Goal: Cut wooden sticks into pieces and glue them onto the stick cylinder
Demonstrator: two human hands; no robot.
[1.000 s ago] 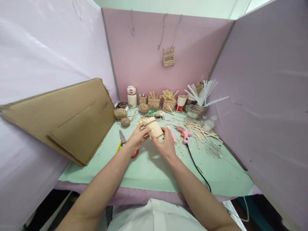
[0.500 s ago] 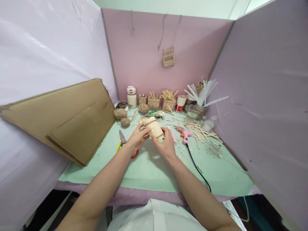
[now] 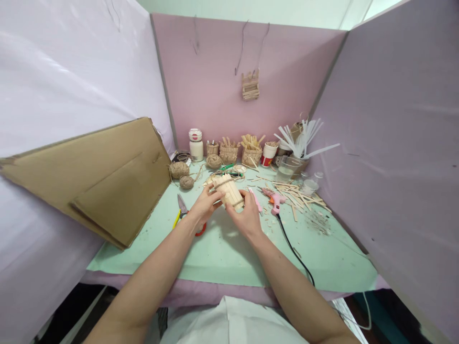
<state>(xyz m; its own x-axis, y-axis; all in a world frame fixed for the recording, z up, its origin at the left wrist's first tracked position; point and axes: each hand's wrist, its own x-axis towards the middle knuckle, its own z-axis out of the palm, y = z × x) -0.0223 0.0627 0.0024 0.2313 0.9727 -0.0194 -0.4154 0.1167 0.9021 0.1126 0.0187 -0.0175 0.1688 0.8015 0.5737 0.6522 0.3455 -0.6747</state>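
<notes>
Between my two hands is a small holder made of popsicle sticks (image 3: pixel 230 192), tilted, with twine round both its ends. My left hand (image 3: pixel 208 202) grips its upper left side, fingers curled against the sticks. On its lower right end my right hand (image 3: pixel 246 213) is closed, thumb in front. Scissors with red and yellow on the handles (image 3: pixel 182 207) lie partly hidden under my left forearm. To the right of my right hand rest a pink cutter-like tool (image 3: pixel 256 200) and a pink glue gun (image 3: pixel 276 202) with a black cord.
Loose wooden sticks (image 3: pixel 301 195) are scattered at the right. Along the back stand a white bottle (image 3: pixel 196 145), stick-filled baskets (image 3: pixel 251 155) and a cup of white glue sticks (image 3: pixel 301 157). Twine balls (image 3: pixel 179 169) sit left, by a leaning cardboard sheet (image 3: pixel 118 186). A small wooden piece (image 3: pixel 250 87) hangs behind.
Almost nothing differs. Both hands keep their hold on the stick holder in the same place, and the whole view has shifted very slightly.
</notes>
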